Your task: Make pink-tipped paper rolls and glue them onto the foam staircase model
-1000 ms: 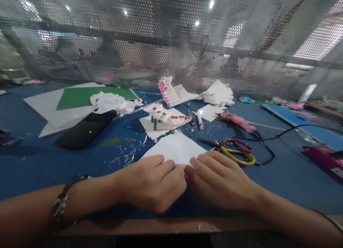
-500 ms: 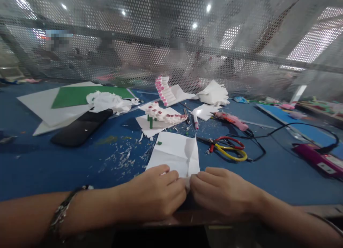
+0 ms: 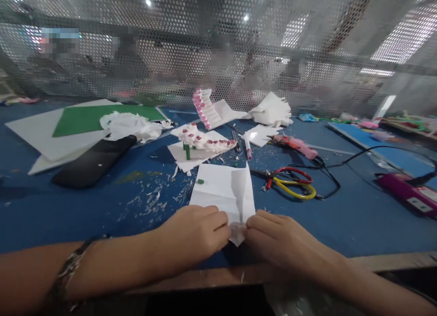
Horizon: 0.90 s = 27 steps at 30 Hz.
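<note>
A creased sheet of white paper [image 3: 218,188] lies at the table's front edge, with a small green piece [image 3: 200,181] on it. My left hand [image 3: 200,229] is closed on its near edge, fingertips hidden under the curled fingers. Just to the right, my right hand [image 3: 273,234] pinches the same edge near a raised fold. Between the hands a small folded point of the paper sticks out toward me. Beyond the sheet stands a white crafted piece [image 3: 208,142] with dark red dots and green legs. Scissors [image 3: 293,184] with red and yellow handles lie right of the paper.
A pink glue gun [image 3: 295,146] and its cable lead to a purple power strip [image 3: 406,193]. At left are a black phone [image 3: 95,163], a green sheet [image 3: 82,118] and crumpled white paper [image 3: 131,124]. A perforated metal screen [image 3: 191,47] closes the back; scraps litter the blue table [image 3: 129,211].
My hands have drawn slightly apart along the paper's near edge, so the folded point between them now shows. The view has shifted a little.
</note>
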Available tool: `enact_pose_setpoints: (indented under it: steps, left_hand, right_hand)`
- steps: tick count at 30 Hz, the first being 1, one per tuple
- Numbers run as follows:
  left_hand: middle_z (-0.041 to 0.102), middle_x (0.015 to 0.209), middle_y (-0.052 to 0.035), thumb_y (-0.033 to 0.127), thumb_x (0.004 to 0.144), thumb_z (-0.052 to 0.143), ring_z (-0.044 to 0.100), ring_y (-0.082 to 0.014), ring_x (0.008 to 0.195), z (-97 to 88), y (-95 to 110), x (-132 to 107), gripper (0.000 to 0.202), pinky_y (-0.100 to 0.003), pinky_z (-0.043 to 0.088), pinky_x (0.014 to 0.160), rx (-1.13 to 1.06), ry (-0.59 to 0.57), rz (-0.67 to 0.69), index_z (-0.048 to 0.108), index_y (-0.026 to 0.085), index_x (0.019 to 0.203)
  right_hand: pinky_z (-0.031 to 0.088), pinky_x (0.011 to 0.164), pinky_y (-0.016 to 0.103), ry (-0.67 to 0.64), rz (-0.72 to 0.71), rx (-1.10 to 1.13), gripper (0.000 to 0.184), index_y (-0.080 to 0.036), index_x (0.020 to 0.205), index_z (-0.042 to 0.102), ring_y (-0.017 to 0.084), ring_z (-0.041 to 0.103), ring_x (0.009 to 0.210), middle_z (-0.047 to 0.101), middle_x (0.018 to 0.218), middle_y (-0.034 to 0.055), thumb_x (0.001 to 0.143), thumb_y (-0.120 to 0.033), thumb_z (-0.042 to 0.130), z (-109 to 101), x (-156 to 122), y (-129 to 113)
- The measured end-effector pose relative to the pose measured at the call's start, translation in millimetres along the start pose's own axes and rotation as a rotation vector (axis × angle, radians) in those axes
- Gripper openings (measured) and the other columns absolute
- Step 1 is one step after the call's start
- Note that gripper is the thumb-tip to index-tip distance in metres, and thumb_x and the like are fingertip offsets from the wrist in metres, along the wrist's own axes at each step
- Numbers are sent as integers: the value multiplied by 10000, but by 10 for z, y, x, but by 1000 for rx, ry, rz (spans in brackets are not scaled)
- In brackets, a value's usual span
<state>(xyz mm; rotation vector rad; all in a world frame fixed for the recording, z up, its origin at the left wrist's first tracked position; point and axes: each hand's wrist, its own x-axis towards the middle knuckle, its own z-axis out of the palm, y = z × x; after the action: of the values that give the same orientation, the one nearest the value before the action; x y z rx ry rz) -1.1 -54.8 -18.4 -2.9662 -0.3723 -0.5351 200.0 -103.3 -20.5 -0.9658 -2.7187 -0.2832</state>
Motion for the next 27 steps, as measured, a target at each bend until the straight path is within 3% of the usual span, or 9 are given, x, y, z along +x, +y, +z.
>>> enact_pose_setpoints:
  steps: [6, 9, 17, 27]
  left_hand:
    - [604, 711, 0, 220, 864, 365, 506, -119, 609, -94, -119, -153, 256, -216, 374, 545, -188, -22, -63, 584, 182, 736]
    - [592, 679, -4, 254, 875, 350, 504, -113, 607, -121, -147, -171, 297, -209, 363, 543, -231, -59, -108, 574, 168, 699]
    - [482, 500, 18, 317, 875, 332, 436, -107, 483, -116, -196, -145, 385, -213, 278, 461, -135, -116, -248, 502, 152, 571]
    - [546, 560, 31, 290, 825, 458, 470, -101, 536, -150, -293, -170, 247, -213, 304, 542, -274, -199, -273, 523, 162, 625]
  right_hand:
    - [309, 497, 230, 128, 127, 8, 251, -185, 621, 482, 106, 430, 557, 504, 583, -21, 850, -205, 380, 51, 18, -101]
    - [316, 494, 225, 169, 163, 25, 265, -182, 605, 481, 109, 430, 561, 503, 574, -16, 851, -210, 383, 58, 32, -132]
    - [373, 518, 208, 156, 370, 182, 242, -160, 602, 482, 100, 483, 566, 523, 594, 1, 824, -197, 395, 46, 82, -152]
    - [370, 514, 190, 121, 454, 286, 137, -161, 614, 485, 86, 476, 551, 521, 587, -15, 749, -162, 506, 15, 94, -142]
